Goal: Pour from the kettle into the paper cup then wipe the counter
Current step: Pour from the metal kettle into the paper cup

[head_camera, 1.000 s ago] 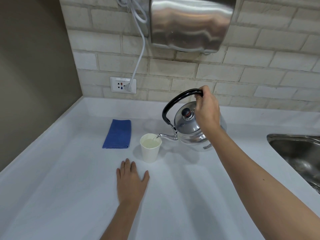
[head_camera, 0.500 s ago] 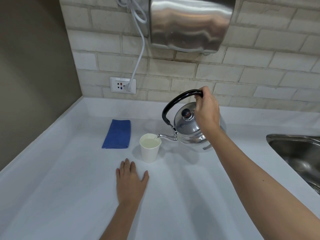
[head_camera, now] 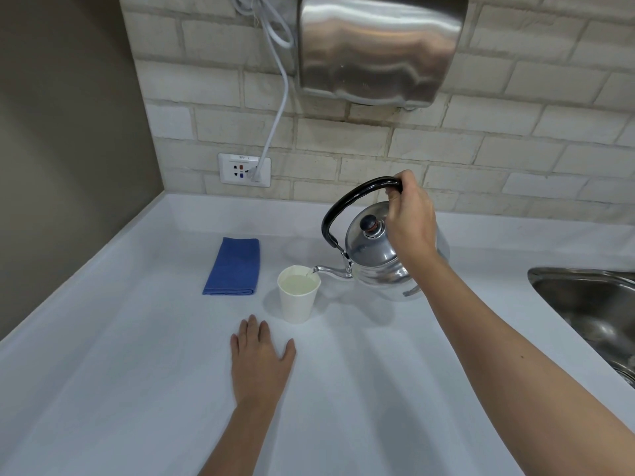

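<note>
The shiny round steel kettle (head_camera: pixel 376 255) with a black arched handle (head_camera: pixel 347 204) hung tilted to the left above the white bench (head_camera: pixel 137 355), its thin spout (head_camera: pixel 330 269) reaching over the right rim of the white paper cup (head_camera: pixel 298 298). A thin stream ran from the spout tip into the cup, which stood upright on the bench and held pale liquid close to its rim. The right hand (head_camera: pixel 409 221) had its fingers (head_camera: pixel 395 195) curled tight around the right end of the handle, carrying the kettle. The left hand (head_camera: pixel 259 359) lay flat, palm down, on the bench just near of the cup, fingers (head_camera: pixel 252 329) spread out and gripping nothing.

A folded blue cloth (head_camera: pixel 233 267) lay on the bench left of the cup, apart from it. On the far brick wall a white socket plate (head_camera: pixel 244 170) carried a small printed label too small to read, with a white cable (head_camera: pixel 275 108) plugged in. A brushed steel wall box (head_camera: pixel 381 46) hung above the kettle, and a steel sink (head_camera: pixel 591 310) was set in the bench at the right.
</note>
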The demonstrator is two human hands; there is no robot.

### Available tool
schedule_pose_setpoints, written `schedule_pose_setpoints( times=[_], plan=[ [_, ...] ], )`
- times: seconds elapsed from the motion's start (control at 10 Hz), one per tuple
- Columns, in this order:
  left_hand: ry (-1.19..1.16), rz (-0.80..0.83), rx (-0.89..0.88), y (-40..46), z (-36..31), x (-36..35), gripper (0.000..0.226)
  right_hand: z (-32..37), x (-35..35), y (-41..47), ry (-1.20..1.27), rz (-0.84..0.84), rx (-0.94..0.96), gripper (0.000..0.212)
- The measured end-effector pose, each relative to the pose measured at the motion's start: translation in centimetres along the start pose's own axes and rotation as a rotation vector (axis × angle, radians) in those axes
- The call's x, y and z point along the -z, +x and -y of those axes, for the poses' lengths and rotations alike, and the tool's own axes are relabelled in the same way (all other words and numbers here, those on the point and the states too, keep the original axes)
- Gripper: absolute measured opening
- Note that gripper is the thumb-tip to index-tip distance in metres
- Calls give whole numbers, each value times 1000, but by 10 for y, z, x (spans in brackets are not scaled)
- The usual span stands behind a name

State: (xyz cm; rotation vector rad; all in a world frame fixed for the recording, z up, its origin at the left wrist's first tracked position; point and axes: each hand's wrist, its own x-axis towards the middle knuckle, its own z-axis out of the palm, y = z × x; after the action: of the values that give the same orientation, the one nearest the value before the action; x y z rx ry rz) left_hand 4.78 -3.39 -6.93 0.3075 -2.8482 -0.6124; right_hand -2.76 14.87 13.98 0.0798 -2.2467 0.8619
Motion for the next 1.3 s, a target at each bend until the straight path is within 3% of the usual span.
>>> schedule_pose_setpoints(
  times=[1.0, 1.3],
  plan=[
    [-19, -2, -1, -1, -1, 2, 64, -1, -3, 0, 3, -8, 5, 11],
    [-6, -5, -3, -1, 0, 1, 65, -10, -7, 0, 71, -18, -68, 11]
  ],
)
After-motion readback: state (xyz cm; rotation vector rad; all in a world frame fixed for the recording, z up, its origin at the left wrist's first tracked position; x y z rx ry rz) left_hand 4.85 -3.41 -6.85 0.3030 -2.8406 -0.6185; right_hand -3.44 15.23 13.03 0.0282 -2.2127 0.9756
